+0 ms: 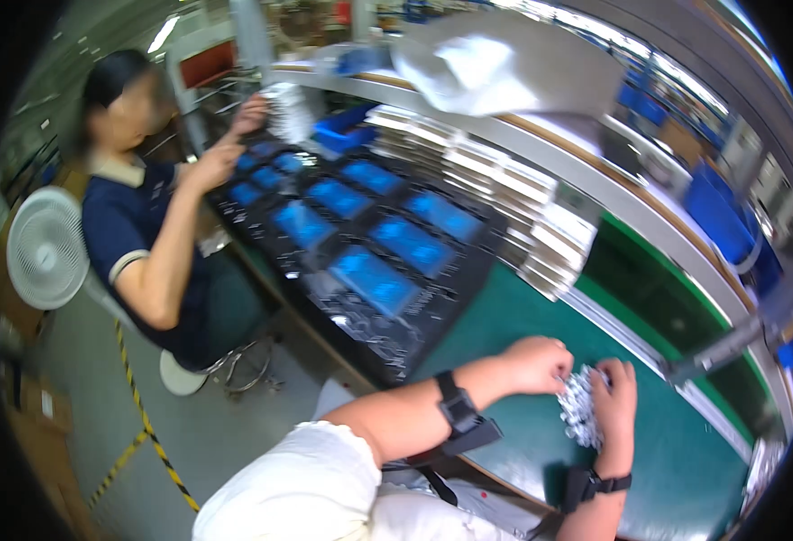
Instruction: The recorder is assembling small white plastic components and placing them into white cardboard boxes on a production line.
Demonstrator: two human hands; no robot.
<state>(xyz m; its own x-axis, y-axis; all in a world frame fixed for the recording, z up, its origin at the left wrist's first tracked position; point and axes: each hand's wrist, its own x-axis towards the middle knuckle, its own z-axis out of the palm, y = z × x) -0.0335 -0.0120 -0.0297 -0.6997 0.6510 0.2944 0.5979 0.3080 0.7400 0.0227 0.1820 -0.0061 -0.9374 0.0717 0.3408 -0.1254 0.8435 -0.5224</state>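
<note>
A heap of small shiny, clear-and-silver pieces [580, 410] lies on the green work surface in front of me. At its upper left edge is my left hand [539, 365], fingers curled in and pinched together; whatever they hold is too small to make out. My right hand [618, 398] rests against the heap's right side with its fingers bent inward over the pieces. What is between those fingers is hidden and blurred. Both wrists wear black straps, the left one a strap [458, 402] with a dark box on it.
A black mat [387, 352] with blue rectangular panels [374, 278] in rows lies to the left. Stacked pale trays [504, 189] stand behind it, near a blue bin [344, 129]. A co-worker [157, 216] sits at the far left by a fan [47, 248]. A metal rail borders the green surface [676, 469].
</note>
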